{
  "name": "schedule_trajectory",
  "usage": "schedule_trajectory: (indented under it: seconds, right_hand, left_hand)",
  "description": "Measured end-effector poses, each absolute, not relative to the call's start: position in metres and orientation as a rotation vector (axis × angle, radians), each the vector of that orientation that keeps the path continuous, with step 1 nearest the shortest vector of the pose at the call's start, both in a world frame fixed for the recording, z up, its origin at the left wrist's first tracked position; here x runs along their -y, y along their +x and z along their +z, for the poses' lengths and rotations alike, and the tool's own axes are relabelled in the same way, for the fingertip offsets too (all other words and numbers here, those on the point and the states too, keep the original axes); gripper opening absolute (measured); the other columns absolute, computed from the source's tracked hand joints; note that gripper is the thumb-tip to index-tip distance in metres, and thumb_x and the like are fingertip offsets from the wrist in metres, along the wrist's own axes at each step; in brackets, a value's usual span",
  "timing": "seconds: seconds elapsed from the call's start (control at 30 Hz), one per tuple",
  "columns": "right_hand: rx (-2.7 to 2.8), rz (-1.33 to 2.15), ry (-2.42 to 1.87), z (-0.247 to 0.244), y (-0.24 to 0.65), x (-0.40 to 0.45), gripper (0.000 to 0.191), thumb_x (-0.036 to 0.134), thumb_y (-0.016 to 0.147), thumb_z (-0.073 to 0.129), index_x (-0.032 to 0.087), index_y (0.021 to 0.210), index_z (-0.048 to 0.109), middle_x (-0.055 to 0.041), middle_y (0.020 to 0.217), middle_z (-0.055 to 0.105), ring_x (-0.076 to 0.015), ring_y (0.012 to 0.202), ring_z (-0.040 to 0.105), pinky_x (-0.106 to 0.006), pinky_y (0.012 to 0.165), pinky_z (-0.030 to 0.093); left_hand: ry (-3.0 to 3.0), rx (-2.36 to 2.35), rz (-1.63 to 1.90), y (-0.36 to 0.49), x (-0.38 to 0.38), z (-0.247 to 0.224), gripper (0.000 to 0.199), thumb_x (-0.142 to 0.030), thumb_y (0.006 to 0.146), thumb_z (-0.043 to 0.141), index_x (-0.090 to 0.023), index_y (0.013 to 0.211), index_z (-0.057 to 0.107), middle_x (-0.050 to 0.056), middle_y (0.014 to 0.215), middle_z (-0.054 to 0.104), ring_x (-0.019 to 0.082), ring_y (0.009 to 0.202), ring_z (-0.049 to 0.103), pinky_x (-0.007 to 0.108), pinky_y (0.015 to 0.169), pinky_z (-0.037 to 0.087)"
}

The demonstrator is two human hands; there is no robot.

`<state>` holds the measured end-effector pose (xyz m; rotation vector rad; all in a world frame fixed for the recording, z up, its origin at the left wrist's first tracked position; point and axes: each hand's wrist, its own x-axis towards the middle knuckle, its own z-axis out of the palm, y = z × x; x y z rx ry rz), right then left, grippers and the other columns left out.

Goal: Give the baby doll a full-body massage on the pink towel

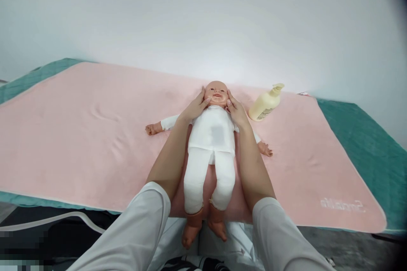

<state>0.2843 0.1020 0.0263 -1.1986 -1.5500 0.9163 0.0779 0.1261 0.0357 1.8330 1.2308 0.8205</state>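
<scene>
A baby doll (211,129) in a white top and white trousers lies on its back, head away from me and arms spread. My left hand (195,106) rests along the cheek on the left of the picture, its fingers extended and thumb near the jaw. On the opposite cheek lies my right hand (237,111), fingers also stretched out and touching the side of the head. Neither palm shows. The doll's bare feet (192,228) reach past the near edge of the mat. A grey square patch marks its top.
A pale yellow pump bottle (265,103) stands to the right of the doll's head. Under everything spreads a pink mat (95,135) over a green quilted cover (365,148). Behind rises a plain wall (203,17). A white tube (57,220) runs below the near left edge.
</scene>
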Motion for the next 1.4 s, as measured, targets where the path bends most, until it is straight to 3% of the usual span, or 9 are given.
schedule_trajectory:
  seconds: [0.17,0.5,0.8,1.0,1.13,1.23,1.3,1.33,1.4]
  right_hand:
    - [1.527,0.948,-1.179,0.025,0.284,-0.103,0.078,0.065,0.092,0.047,0.022,0.157,0.033,-0.0033,0.161,0.039,-0.0252,0.148,0.042,-0.048,0.123,0.037]
    - [1.516,0.972,-1.199,0.027,0.283,-0.101,0.079,0.066,0.091,0.046,0.024,0.157,0.031,-0.0006,0.162,0.038,-0.0245,0.148,0.042,-0.047,0.123,0.037]
    - [1.515,0.966,-1.310,0.021,0.288,-0.106,0.093,0.082,0.085,0.040,0.027,0.158,0.028,0.0009,0.165,0.031,-0.0231,0.154,0.032,-0.043,0.127,0.027]
    - [1.547,0.923,-1.387,0.026,0.289,-0.098,0.096,0.082,0.084,0.043,0.024,0.159,0.026,-0.0028,0.165,0.032,-0.0266,0.153,0.034,-0.045,0.129,0.023]
    - [1.584,0.860,-1.499,0.035,0.295,-0.088,0.096,0.076,0.082,0.052,0.021,0.158,0.029,-0.0084,0.162,0.037,-0.0316,0.150,0.038,-0.051,0.127,0.027]
    - [1.569,0.799,-1.532,0.049,0.307,-0.077,0.079,0.066,0.083,0.060,0.018,0.145,0.051,-0.0144,0.149,0.055,-0.0330,0.137,0.054,-0.052,0.118,0.041]
    - [1.492,0.689,-1.479,0.065,0.319,-0.069,0.051,0.057,0.086,0.061,0.018,0.117,0.068,-0.0144,0.127,0.071,-0.0296,0.118,0.067,-0.049,0.106,0.051]
    - [1.418,0.625,-1.449,0.074,0.326,-0.065,0.040,0.054,0.088,0.057,0.018,0.098,0.071,-0.0128,0.110,0.076,-0.0266,0.104,0.071,-0.045,0.099,0.055]
    - [1.293,0.524,-1.383,0.094,0.340,-0.061,0.037,0.050,0.093,0.049,0.019,0.079,0.065,-0.0071,0.082,0.074,-0.0199,0.080,0.071,-0.038,0.085,0.058]
  left_hand:
    - [1.834,-1.224,0.832,0.078,-0.126,0.035,0.082,-0.052,0.101,0.032,-0.006,0.161,0.000,0.009,0.168,0.013,0.021,0.156,0.018,0.029,0.126,0.016]
    - [1.743,-1.234,0.887,0.080,-0.128,0.032,0.074,-0.057,0.102,0.026,-0.018,0.162,0.010,0.003,0.168,0.017,0.021,0.155,0.024,0.032,0.123,0.025]
    - [1.759,-1.257,0.880,0.082,-0.128,0.030,0.075,-0.059,0.100,0.026,-0.017,0.162,0.015,0.002,0.168,0.017,0.019,0.156,0.021,0.030,0.125,0.022]
    - [1.838,-1.328,0.913,0.085,-0.118,0.041,0.073,-0.054,0.099,0.030,-0.009,0.157,0.028,0.013,0.166,0.027,0.022,0.155,0.024,0.034,0.126,0.017]
    - [1.891,-1.482,1.194,0.085,-0.107,0.059,0.058,-0.047,0.097,0.041,-0.014,0.145,0.047,0.015,0.157,0.044,0.025,0.149,0.035,0.039,0.124,0.023]
    - [1.813,-1.479,1.386,0.089,-0.096,0.081,0.037,-0.042,0.097,0.041,-0.020,0.116,0.065,0.011,0.130,0.066,0.024,0.123,0.060,0.036,0.109,0.043]
    - [1.742,-1.390,1.395,0.098,-0.088,0.095,0.034,-0.042,0.097,0.041,-0.020,0.090,0.066,0.009,0.102,0.073,0.021,0.097,0.068,0.033,0.094,0.051]
    - [1.710,-1.322,1.379,0.104,-0.086,0.101,0.035,-0.042,0.097,0.042,-0.020,0.080,0.063,0.007,0.091,0.072,0.019,0.087,0.068,0.032,0.088,0.052]
    - [1.627,-1.159,1.317,0.121,-0.086,0.110,0.038,-0.042,0.097,0.043,-0.020,0.069,0.056,0.006,0.076,0.069,0.017,0.072,0.066,0.030,0.076,0.052]
